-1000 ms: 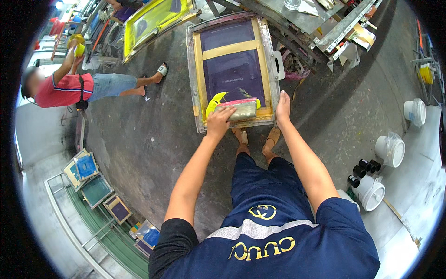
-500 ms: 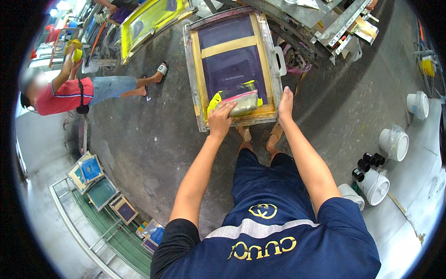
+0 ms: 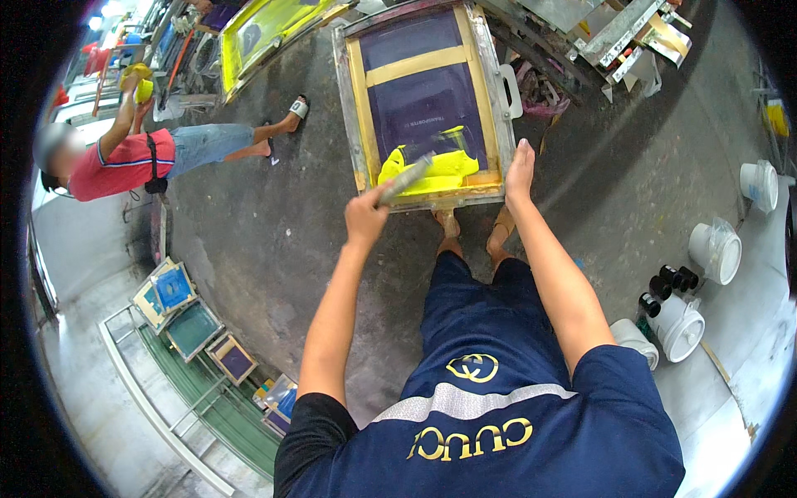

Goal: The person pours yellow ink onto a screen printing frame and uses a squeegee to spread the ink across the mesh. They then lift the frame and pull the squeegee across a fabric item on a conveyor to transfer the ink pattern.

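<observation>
A screen printing frame [image 3: 346,108] with a dark purple mesh and tan tape strips is in front of me. Bright yellow ink [image 3: 452,170] lies across its near end, with a thinner smear farther up. My left hand [image 3: 365,220] is closed round a grey squeegee [image 3: 408,176], tilted and turned slantwise above the ink at the near left corner. Against the frame's right side rests my right hand [image 3: 520,170], its fingers stretched straight along the edge; the thumb is hard to make out.
A co-worker [image 3: 116,162] in a red shirt stands at the left, arms raised with a yellow item. Another yellow screen [image 3: 266,37] is at the far left. Metal racks [image 3: 602,41] stand far right, white buckets [image 3: 679,330] at right, smaller framed screens [image 3: 193,330] at lower left.
My left hand has moved left and nearer, turning the squeegee from lying across the ink to a slant. More yellow ink shows. The right hand stays at the frame's side.
</observation>
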`<state>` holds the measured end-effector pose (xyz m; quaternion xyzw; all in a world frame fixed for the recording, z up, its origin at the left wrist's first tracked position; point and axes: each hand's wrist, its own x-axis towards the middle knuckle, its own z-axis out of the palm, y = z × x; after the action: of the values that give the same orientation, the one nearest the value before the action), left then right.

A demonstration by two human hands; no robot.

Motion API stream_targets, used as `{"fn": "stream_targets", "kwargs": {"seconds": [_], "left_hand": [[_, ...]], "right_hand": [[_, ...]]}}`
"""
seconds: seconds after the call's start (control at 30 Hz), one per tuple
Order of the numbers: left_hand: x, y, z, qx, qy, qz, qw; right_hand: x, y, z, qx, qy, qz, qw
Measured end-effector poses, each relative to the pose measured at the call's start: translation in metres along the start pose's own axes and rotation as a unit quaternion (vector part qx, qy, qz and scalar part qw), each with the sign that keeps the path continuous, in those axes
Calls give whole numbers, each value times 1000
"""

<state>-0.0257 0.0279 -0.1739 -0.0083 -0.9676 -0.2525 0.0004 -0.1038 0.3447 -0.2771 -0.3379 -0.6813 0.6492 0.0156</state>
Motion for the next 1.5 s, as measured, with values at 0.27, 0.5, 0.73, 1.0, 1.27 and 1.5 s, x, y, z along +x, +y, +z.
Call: {"fn": "stream_targets", "kwargs": {"seconds": [0.27, 0.5, 0.73, 1.0, 1.27, 1.5], "left_hand": [[38, 5, 56, -85, 124, -234, 961], [65, 71, 93, -323, 182, -245, 896], [45, 50, 75, -127, 216, -260, 932], [82, 80, 70, -150, 107, -171, 968], [10, 39, 73, 35, -28, 96, 994], [64, 35, 57, -3, 2, 104, 995]], "right_hand": [[3, 5, -1, 22, -2, 33, 999], [3, 2, -5, 52, -15, 55, 997], [6, 9, -8, 40, -6, 52, 998], [17, 19, -8, 49, -14, 47, 998], [5, 6, -7, 49, -11, 54, 997], [2, 4, -2, 8, -9, 20, 1000]]}}
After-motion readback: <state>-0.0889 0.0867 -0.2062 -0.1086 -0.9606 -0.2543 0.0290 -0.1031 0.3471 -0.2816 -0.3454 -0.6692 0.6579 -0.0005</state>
